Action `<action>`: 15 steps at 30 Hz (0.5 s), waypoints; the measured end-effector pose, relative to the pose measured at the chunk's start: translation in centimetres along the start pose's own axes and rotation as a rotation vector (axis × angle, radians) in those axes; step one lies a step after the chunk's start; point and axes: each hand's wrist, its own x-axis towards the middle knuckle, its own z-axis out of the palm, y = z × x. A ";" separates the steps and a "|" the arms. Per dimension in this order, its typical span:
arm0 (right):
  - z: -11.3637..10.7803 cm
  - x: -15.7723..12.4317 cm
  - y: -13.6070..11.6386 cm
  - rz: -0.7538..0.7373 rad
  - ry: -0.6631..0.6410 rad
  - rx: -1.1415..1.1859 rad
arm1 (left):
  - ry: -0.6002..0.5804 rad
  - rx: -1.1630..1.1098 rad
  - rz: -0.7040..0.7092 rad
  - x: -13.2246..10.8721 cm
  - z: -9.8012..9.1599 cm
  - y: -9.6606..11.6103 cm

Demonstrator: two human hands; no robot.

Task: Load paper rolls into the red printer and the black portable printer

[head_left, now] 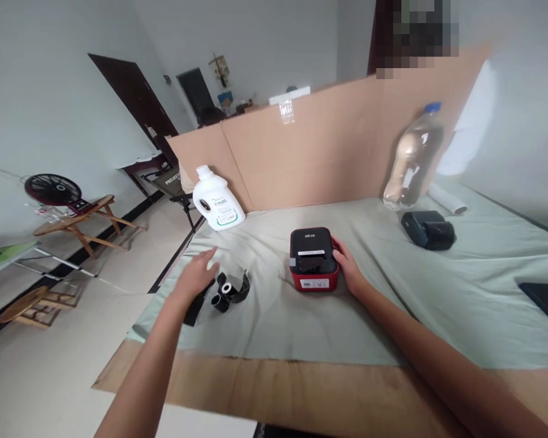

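Note:
A small red and black printer [313, 258] with a paper slot and a white label on its front sits on the cloth in the middle. Against its right side, my right hand [349, 267] holds it, thumb and fingers at the edge. My left hand [197, 272] hovers to the left with fingers stretched out and apart, nothing seen in it. Just beside and below it lie small black rolls, one with a white core [227, 288], a curled black strip [243, 289] and a flat black piece [194, 310], partly hidden by the hand.
A white detergent bottle [219, 201] stands at the back left, before a cardboard screen [301, 158]. At the back right are a large clear bottle [413, 161] with a blue cap, a dark device [428, 230] and a white tube [447, 199]. A dark flat object [545, 301] lies far right.

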 end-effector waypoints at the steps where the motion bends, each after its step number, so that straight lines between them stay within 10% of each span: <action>1: -0.4 -0.7 -0.4 -0.007 -0.032 -0.043 | -0.016 -0.204 -0.002 0.1 1.2 2.0; 6: -1.7 -3.2 -1.8 -0.150 -0.343 -0.519 | -0.499 -0.975 -0.072 -0.8 9.2 12.6; 8: -1.1 -3.1 -2.2 -0.202 -0.351 -0.657 | -0.526 -1.102 0.007 -1.2 11.0 14.9; 15: 8.7 2.3 -2.5 -0.304 -0.399 -0.557 | -0.206 -1.133 0.016 2.5 7.5 9.2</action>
